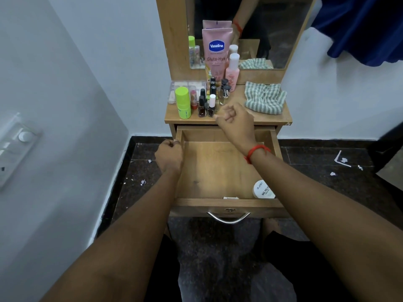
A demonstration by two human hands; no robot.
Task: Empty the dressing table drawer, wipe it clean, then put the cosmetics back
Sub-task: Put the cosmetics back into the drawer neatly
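The wooden drawer [218, 166] is pulled out and nearly bare; only a white round nail-polish jar [262, 189] lies in its front right corner. My left hand [169, 152] is curled on the drawer's left wall near the back. My right hand [234, 120] is a closed fist with nothing visible in it, hovering at the tabletop's [272, 119] front edge beside the nail polish bottles [202, 106]. On the top stand a green bottle [182, 103], a pink Vaseline tube [216, 51], a pink bottle [233, 69] and a clear box [187, 88]. A striped cloth [265, 98] lies crumpled at the right.
A mirror [272, 29] rises behind the cosmetics. The drawer's metal handle [228, 217] faces me above my knees. White walls close in on both sides, with a switch panel [15, 147] on the left. A blue curtain [366, 25] hangs top right. Paper scraps dot the dark floor [327, 171].
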